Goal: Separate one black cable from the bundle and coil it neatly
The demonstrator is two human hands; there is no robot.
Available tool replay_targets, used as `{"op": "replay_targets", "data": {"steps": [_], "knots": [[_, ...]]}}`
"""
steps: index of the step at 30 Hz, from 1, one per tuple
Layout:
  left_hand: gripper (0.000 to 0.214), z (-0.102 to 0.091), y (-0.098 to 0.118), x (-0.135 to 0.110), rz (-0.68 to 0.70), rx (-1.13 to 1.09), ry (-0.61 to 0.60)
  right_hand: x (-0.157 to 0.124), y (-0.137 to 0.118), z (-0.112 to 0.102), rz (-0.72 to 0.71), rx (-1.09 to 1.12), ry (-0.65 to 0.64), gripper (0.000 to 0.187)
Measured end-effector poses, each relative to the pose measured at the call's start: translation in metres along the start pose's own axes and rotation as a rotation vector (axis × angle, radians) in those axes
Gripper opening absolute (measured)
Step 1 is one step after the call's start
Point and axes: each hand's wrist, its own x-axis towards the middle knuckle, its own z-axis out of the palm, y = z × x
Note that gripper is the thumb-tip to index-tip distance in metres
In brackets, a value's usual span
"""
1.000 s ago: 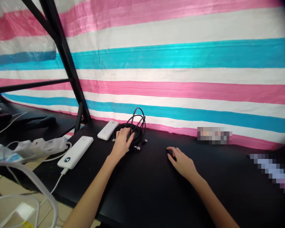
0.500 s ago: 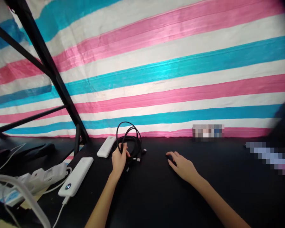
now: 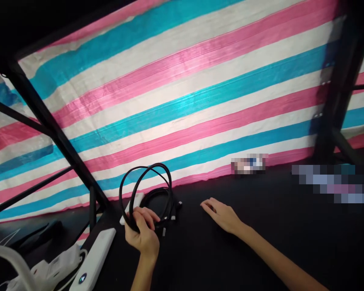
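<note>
One left hand [image 3: 143, 235] grips glossy round black cable loops [image 3: 145, 190].

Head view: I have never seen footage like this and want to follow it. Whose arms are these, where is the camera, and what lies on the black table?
No machine here: the camera sits on a person's head and looks forward and down, so the two bare arms are their own. The left hand is closed on a coil of black cable, with some loops raised off the black table. The right hand lies open and flat on the table, with nothing visible in it. Left of the cable lie a white power bank, a second power bank partly behind the loops, and a white power strip. Behind hangs a striped tarp with black frame bars.
</note>
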Motion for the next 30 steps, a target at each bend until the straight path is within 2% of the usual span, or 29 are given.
{"op": "replay_targets", "data": {"steps": [2,5,7,8,11,14,17,19,24,30], "knots": [[0.026,0.008,0.015,-0.012,-0.046,-0.029,-0.037,-0.001,-0.011,0.002,-0.004,0.346,-0.066,0.055],[0.027,0.015,0.022,-0.031,-0.249,-0.026,-0.140,-0.002,-0.028,0.003,-0.022,0.856,-0.263,0.082],[0.032,0.016,0.016,-0.043,-0.417,-0.014,-0.217,-0.002,-0.035,0.001,0.030,1.037,-0.320,0.089],[0.035,0.015,0.010,-0.049,-0.490,-0.004,-0.253,-0.002,-0.036,0.001,0.074,1.055,-0.307,0.086],[0.038,0.007,-0.011,-0.057,-0.642,0.032,-0.359,0.001,-0.028,0.003,0.169,0.898,-0.173,0.063],[0.040,-0.008,-0.029,-0.055,-0.718,0.070,-0.425,0.006,-0.013,0.005,0.154,0.750,-0.035,0.054],[0.052,-0.022,-0.037,-0.044,-0.777,0.111,-0.436,0.007,-0.007,-0.001,0.125,0.703,0.039,0.049],[0.057,-0.028,-0.038,-0.036,-0.833,0.115,-0.413,0.006,-0.010,-0.009,0.101,0.691,0.014,0.049],[0.055,-0.026,-0.034,-0.021,-1.037,0.009,-0.444,-0.002,-0.025,-0.017,0.026,0.604,-0.180,0.048],[0.054,-0.026,-0.040,-0.015,-1.317,-0.172,-0.630,-0.006,-0.028,-0.007,0.038,0.488,-0.234,0.046]]}}
